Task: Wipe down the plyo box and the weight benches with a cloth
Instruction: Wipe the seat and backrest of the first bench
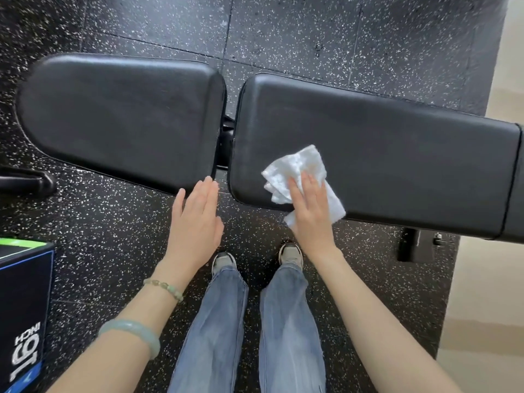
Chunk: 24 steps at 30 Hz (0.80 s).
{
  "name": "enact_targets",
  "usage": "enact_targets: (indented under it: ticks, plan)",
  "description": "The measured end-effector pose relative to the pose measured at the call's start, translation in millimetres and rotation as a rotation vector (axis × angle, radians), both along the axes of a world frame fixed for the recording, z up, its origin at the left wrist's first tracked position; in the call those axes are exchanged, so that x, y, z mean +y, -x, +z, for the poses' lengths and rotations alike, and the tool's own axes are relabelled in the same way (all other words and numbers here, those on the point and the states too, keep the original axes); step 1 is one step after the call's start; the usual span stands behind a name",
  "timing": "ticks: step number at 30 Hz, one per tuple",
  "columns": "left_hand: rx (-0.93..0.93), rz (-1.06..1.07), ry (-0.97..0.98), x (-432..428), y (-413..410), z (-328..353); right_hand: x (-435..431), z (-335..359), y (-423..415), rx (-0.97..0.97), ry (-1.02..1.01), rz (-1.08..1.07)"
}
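Observation:
A black padded weight bench lies across the view in two parts: a left pad (119,117) and a longer right pad (397,154). My right hand (310,214) presses flat on a crumpled white cloth (297,171) at the near left corner of the right pad. Just off the near right corner of the left pad hovers my left hand (198,219), flat, fingers together, holding nothing. The corner of a dark blue plyo box (22,293) marked "16 INCH" shows at the lower left.
Black speckled rubber flooring (312,38) surrounds the bench. A black bench foot (408,248) sits under the right pad, and a black bar end (28,182) lies at the left. Pale flooring (496,279) borders the right edge. My jeans and shoes stand below the bench gap.

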<state>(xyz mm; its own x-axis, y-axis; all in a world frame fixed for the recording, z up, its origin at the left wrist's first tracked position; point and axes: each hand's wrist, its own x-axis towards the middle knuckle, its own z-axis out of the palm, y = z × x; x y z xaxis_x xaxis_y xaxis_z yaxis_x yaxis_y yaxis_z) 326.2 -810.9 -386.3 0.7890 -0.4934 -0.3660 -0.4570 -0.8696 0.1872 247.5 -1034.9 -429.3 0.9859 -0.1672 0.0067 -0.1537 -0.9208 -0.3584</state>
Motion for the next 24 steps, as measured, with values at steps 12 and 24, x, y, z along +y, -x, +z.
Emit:
enact_targets:
  ticks: [12,24]
  plan:
    - [0.013,0.036,-0.064,-16.1,12.6,0.8,4.1,33.2,4.8,-0.073,-0.211,-0.063]
    - [0.044,-0.051,-0.007,-53.3,33.7,6.1,-84.2,8.4,59.3,0.144,-0.01,-0.115]
